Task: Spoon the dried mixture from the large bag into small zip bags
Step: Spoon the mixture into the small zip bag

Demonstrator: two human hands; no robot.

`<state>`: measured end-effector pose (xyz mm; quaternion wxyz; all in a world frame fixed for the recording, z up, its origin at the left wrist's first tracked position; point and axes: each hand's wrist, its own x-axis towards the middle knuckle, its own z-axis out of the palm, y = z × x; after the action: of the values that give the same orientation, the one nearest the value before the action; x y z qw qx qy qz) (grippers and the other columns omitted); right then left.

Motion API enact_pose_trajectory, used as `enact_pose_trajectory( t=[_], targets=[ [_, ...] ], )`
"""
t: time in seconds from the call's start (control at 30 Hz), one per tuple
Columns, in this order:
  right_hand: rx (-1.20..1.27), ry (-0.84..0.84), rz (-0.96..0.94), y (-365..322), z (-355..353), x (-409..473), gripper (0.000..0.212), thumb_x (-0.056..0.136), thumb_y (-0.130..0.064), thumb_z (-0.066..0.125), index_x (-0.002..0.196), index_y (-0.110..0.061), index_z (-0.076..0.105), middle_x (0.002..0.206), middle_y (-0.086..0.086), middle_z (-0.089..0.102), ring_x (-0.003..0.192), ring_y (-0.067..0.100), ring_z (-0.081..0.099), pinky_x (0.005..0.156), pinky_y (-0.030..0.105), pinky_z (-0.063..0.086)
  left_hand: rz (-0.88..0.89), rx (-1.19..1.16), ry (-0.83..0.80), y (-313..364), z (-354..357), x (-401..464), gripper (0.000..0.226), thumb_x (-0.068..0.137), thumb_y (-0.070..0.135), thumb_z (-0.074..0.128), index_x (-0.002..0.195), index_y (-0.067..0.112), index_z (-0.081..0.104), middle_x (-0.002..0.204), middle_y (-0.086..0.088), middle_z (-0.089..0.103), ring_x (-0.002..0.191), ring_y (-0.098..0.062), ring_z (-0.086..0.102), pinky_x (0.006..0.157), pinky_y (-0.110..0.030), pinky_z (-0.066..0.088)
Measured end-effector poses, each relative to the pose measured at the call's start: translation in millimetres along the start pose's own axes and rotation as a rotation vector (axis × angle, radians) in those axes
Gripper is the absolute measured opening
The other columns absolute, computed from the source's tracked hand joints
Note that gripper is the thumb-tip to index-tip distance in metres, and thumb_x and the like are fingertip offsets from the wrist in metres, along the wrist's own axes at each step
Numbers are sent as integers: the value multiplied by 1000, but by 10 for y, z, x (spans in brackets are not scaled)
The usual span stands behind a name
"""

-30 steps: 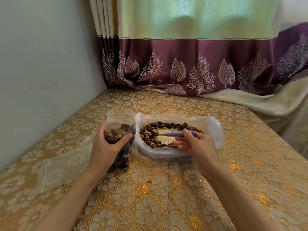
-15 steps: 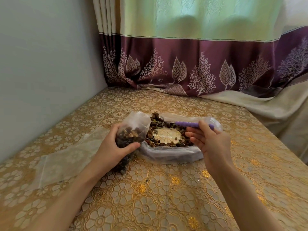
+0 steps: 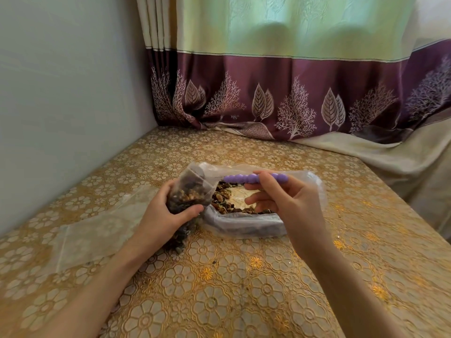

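The small zip bag (image 3: 189, 191), partly filled with dried mixture, is gripped around its middle by the left hand (image 3: 164, 217) and tilted toward the large bag (image 3: 246, 222) just beside it, presumably so its mouth faces the incoming load. The right hand (image 3: 289, 203) pinches the spoon (image 3: 253, 178) by its purple beaded handle, held level above the large bag; the bowl is hidden behind the small bag's rim. Both bags rest on the gold floral tablecloth (image 3: 231, 289), with an empty clear bag (image 3: 97, 228) lying flat to the left.

One head-worn camera (wide-angle) looks forward and down, close over the table (image 3: 244, 301) toward the curtain (image 3: 292, 81).
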<state>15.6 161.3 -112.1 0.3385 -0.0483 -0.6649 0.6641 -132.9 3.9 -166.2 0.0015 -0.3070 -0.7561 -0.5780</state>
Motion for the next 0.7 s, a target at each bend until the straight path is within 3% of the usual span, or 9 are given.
enact_pose_trajectory(
  t=[0.23,0.43,0.6,0.7],
  targets=[
    [57,-31,-48,19,-44,21,16,91,-8,54,101,-5,66,83,11,72,66,18,67,57,20,51,-2,-125,75,3,4,-4,49,58,29,77,102,28,56,99,9,64,82,8,60,62,-6,47],
    [252,139,2,44,-135,68,24,80,-27,59,87,-7,69,81,12,72,63,16,65,56,20,53,7,-153,129,38,-17,-3,48,53,39,73,98,31,59,95,13,64,81,11,59,66,-12,46],
    [-2,275,-49,138,-269,89,23,92,-22,55,76,-13,71,68,6,71,58,16,63,54,20,53,38,-145,160,48,-43,-9,39,60,43,70,96,29,63,95,11,66,84,5,61,72,-19,48],
    [-233,281,-59,229,-270,96,32,95,-20,53,70,-19,72,71,4,73,60,21,63,61,32,56,49,-136,181,59,-50,-9,30,62,43,68,89,33,62,91,10,66,83,0,61,74,-24,49]
  ],
)
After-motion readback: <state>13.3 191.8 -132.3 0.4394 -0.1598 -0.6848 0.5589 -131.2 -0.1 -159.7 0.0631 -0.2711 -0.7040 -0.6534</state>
